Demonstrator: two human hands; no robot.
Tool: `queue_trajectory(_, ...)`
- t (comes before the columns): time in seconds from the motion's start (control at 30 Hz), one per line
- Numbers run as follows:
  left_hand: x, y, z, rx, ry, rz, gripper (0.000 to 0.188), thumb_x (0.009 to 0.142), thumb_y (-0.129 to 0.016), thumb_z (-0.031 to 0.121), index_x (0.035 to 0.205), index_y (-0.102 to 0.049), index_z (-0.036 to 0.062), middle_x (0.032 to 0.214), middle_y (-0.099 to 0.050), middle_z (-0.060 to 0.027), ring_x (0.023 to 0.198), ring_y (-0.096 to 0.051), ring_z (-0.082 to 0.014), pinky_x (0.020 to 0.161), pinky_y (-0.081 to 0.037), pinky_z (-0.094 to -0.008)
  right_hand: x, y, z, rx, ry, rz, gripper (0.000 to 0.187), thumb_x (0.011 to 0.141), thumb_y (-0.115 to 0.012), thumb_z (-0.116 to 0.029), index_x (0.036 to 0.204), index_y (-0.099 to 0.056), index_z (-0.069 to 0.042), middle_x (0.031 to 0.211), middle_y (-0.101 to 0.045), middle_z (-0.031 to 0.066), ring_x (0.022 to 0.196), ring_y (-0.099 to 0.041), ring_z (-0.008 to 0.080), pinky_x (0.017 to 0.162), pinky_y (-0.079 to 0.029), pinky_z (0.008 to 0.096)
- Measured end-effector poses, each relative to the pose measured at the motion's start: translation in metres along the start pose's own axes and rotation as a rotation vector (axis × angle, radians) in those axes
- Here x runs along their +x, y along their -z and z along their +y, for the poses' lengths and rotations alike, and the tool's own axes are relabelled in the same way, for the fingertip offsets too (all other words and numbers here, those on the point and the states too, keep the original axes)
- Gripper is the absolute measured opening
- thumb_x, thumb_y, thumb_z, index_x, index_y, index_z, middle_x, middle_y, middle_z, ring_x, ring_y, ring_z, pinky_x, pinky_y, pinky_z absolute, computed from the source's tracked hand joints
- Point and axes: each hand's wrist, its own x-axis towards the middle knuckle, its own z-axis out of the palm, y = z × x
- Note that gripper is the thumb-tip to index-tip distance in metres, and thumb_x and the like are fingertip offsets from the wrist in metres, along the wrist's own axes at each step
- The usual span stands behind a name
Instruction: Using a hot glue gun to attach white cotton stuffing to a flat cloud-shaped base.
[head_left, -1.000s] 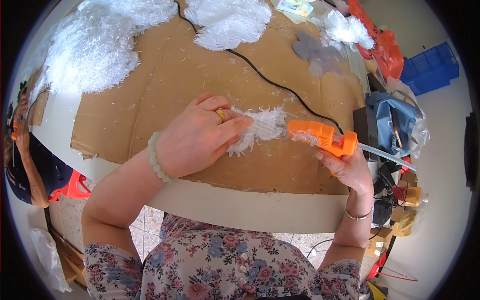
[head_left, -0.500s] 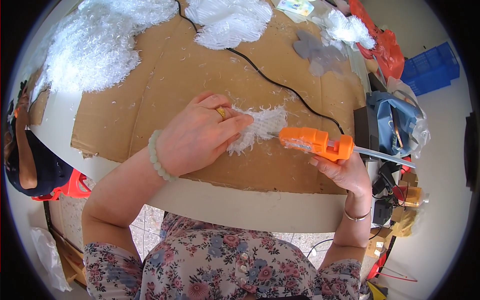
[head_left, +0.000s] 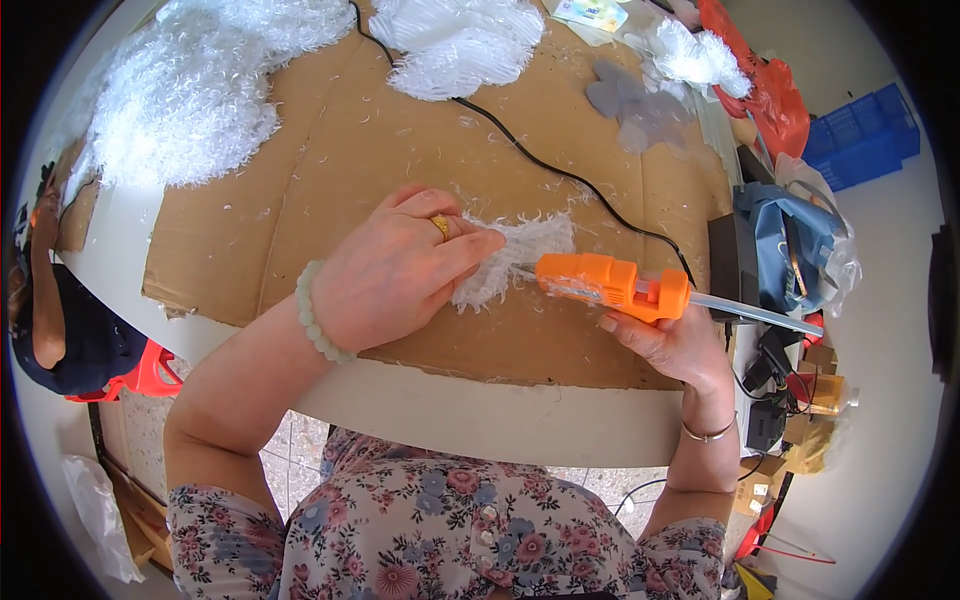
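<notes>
One broad cardboard sheet (head_left: 350, 150) covers much of the white surface (head_left: 500, 430) across the middle of the frame, and I'd do all the gluing over it, where drips can do little harm. At centre, the left hand (head_left: 385, 270) has its fingers drawn together, apparently pinching the left end of a white fringed piece (head_left: 545, 236); its underside is hidden. Farther right, the right hand (head_left: 675, 345) is wrapped round the handle of an orange hot-glue gun (head_left: 600, 281), though I can't make out the trigger finger. Good work here calls for a flat piece, fringe parted, a thin, even bead, and the left fingertips clear of the hot nozzle (head_left: 526, 268). Whether that tip touches the piece, I can't tell.

Counting, biggest first: one shaggy white heap (head_left: 180, 110) at upper left, one white bundle (head_left: 460, 50) at top centre, one smaller white clump (head_left: 700, 60) at upper right; one black cord (head_left: 515, 147); one gun; one clear glue stick (head_left: 755, 310); one beaded bracelet (head_left: 308, 318); one metal bangle (head_left: 712, 435); one gold ring (head_left: 440, 226).
</notes>
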Motion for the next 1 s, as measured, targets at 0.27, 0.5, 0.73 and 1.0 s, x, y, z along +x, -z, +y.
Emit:
queue_trajectory(0.27, -0.002, 0.0, -0.012, -0.112, 0.038, -0.017, 0.029, 0.075, -0.059, 0.001, 0.104, -0.06, 0.0062, 0.073, -0.063, -0.0081, 0.084, -0.059, -0.0286, 0.081, -0.045, -0.0396, 0.007, 0.0, 0.008, 0.137, 0.055, 0.007, 0.032, 0.078, -0.074, -0.018, 0.102, -0.06, -0.003, 0.081, -0.06, -0.0018, 0.07, -0.053, 0.0079, 0.063, -0.044, 0.0223)
queue_trajectory(0.5, 0.002, 0.006, -0.001, -0.155, 0.181, 0.008, 0.025, 0.076, -0.059, 0.001, 0.1, -0.06, 0.0072, 0.096, -0.06, -0.0098, 0.082, -0.059, -0.0287, 0.074, -0.047, -0.0377, 0.013, 0.006, 0.026, 0.659, 0.18, 0.153, 0.033, 0.084, -0.064, -0.029, 0.1, -0.056, -0.002, 0.076, -0.057, 0.0042, 0.068, -0.058, 0.0152, 0.065, -0.047, 0.0285)
queue_trajectory(0.73, 0.008, 0.008, 0.008, 0.051, 0.017, 0.104, 0.025, 0.065, -0.074, 0.01, 0.085, -0.06, 0.0084, 0.092, -0.057, -0.0072, 0.09, -0.054, -0.0299, 0.076, -0.046, -0.0408, 0.011, 0.009, 0.022, 0.824, 0.168, 0.253, 0.023, 0.087, -0.059, -0.028, 0.091, -0.054, -0.006, 0.073, -0.057, 0.0041, 0.068, -0.058, 0.0155, 0.068, -0.047, 0.0289)
queue_trajectory(1.0, 0.027, -0.006, 0.053, 0.392, -0.196, -0.029, 0.021, 0.061, -0.073, 0.012, 0.077, -0.06, 0.0082, 0.085, -0.054, -0.0035, 0.092, -0.051, -0.0238, 0.089, -0.042, -0.047, 0.009, 0.015, 0.027, 0.903, 0.23, 0.209, 0.026, 0.089, -0.059, -0.028, 0.1, -0.056, -0.005, 0.075, -0.057, 0.0031, 0.068, -0.058, 0.0142, 0.066, -0.046, 0.0275)
